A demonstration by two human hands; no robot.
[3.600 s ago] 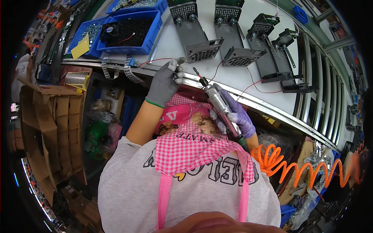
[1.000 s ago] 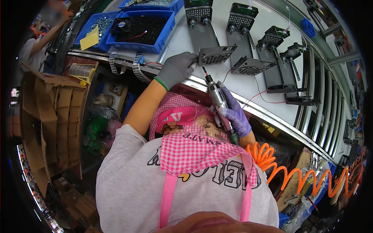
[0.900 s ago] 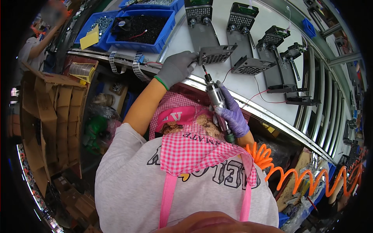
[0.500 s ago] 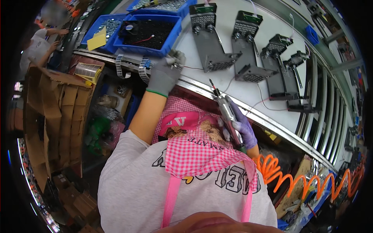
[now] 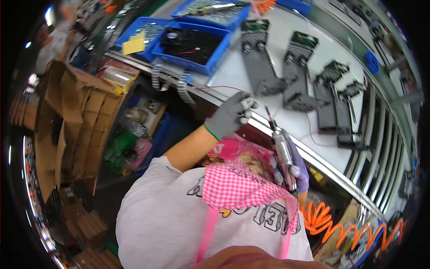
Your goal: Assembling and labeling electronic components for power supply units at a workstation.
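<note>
My right hand (image 5: 299,166), in a purple glove, is wrapped round a silver air screwdriver (image 5: 282,152). Its dark bit points up and away toward the bench edge. My left hand (image 5: 230,114), in a grey glove with a green cuff, is just left of the bit with its fingers curled in. Whatever lies between those fingertips is too small to make out. Beyond both hands, several dark metal brackets stand on the bench, the closest being a bracket (image 5: 264,74) with a perforated end and a thin red wire (image 5: 219,87) beside it.
At the far left sit a blue bin (image 5: 210,68) of small black parts, a blue bin (image 5: 230,20) of silver screws and a yellow note (image 5: 134,44). Metal rollers (image 5: 380,148) run along the right. A coiled orange hose (image 5: 345,228) hangs lower right; cardboard (image 5: 76,130) stands left.
My left hand has moved right, away from the bin of black parts, toward the screwdriver's bit. The right hand still grips the screwdriver. The whole view has shifted slightly.
</note>
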